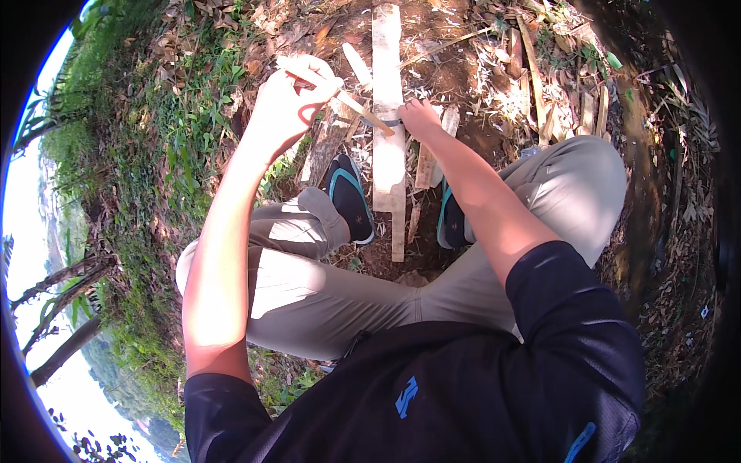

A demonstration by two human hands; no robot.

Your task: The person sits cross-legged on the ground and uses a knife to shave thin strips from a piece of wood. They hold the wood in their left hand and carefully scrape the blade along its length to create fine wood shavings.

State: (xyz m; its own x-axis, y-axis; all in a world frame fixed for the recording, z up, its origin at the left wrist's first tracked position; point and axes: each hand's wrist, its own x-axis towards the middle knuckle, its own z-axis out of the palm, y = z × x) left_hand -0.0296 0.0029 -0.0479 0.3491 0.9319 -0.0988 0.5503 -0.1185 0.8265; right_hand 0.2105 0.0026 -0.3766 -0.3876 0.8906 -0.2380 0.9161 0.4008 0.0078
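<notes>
My left hand is closed around a slim, pale wooden stick. One end of the stick juts out past the fingers, and the other slants down to the right over a long pale plank. At the plank's right edge my right hand has its fingers curled on the end of a thin, dark, blade-like strip. That strip lies across the plank, just by the stick's lower tip. Its exact kind is too small to make out.
The plank runs lengthwise between my two dark sandals. Shorter wood pieces lie around it, amid pale shavings and dry leaves. Green plants cover the slope on the left. Long dry strips lie at the far right.
</notes>
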